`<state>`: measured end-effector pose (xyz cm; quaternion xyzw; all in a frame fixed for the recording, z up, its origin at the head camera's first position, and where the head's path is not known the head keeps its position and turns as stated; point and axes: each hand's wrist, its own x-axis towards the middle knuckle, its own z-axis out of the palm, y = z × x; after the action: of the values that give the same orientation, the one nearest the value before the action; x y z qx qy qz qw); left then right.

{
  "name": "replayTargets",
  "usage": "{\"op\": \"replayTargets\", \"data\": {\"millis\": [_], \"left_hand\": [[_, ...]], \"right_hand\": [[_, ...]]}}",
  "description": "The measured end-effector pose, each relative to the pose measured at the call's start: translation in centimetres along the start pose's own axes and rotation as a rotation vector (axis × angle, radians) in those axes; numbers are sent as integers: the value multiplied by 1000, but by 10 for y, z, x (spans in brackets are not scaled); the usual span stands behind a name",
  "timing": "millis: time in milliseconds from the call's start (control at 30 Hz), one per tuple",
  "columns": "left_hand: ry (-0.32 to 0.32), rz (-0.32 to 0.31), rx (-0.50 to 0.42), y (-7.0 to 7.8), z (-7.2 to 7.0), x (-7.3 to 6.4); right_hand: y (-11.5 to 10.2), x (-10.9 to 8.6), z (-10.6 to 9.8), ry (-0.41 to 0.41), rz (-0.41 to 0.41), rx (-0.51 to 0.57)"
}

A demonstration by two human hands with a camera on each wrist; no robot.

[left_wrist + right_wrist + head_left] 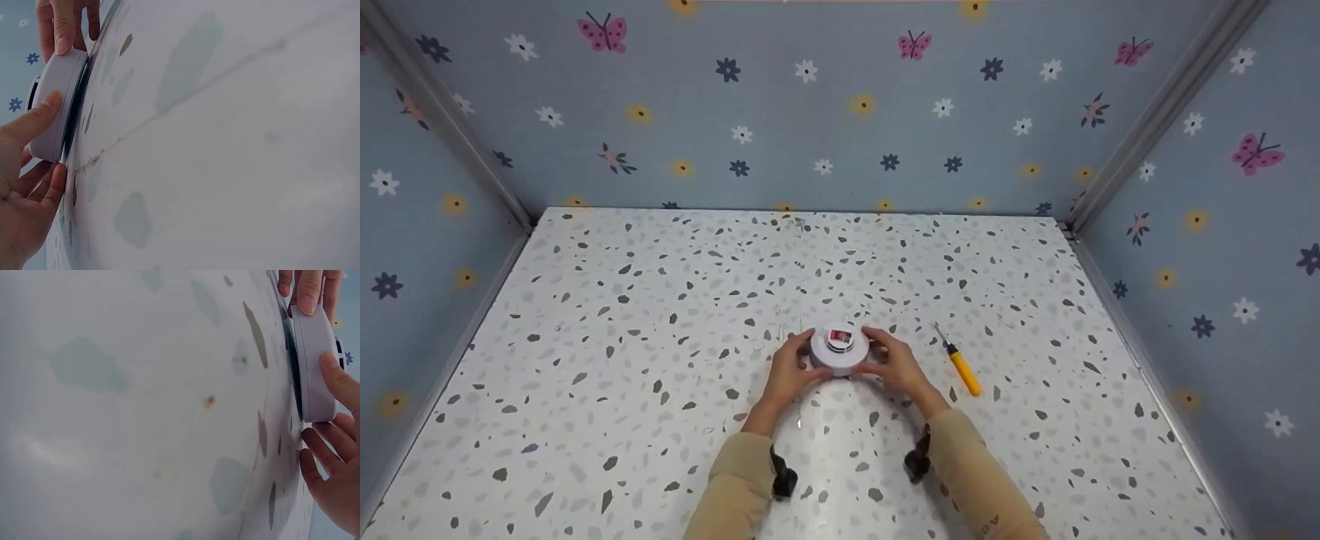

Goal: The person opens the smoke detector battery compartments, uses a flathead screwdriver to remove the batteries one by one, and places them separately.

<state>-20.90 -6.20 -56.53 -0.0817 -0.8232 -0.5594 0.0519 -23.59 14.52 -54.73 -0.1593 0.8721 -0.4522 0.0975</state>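
Your left hand (pixel 791 371) and right hand (pixel 898 365) pinch the round white device (pixel 840 360), on or just above the tabletop (pixel 660 450); likely light, stiff and slick, it's best held by its side wall (pixel 63 79).

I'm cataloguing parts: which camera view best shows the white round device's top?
The head view: looking down on the white round device, it shows the top with its red label, between the left hand and right hand. Both wrist views show it edge-on: mostly side wall, no label.

Round device (pixel 840 354) smooth, matt plastic; screwdriver handle (pixel 965 374) plastic, shaft (pixel 942 335) metal; tabletop (pixel 660 435) smooth (faintly glossy); sleeves (pixel 986 480) cloth.
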Motion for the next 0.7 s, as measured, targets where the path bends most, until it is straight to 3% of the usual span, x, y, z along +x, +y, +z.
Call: {"op": "replayTargets", "data": {"millis": [167,400,700], "left_hand": [[7,1,-30,3,0,-2],[15,-10,-67,4,1,-6],[40,-35,-112,9,5,-11]], "right_hand": [[-1,-5,-2,11,-37,9],[-37,-24,-11,12,-92,117],[-15,-18,-8,41,-118,206]]}}
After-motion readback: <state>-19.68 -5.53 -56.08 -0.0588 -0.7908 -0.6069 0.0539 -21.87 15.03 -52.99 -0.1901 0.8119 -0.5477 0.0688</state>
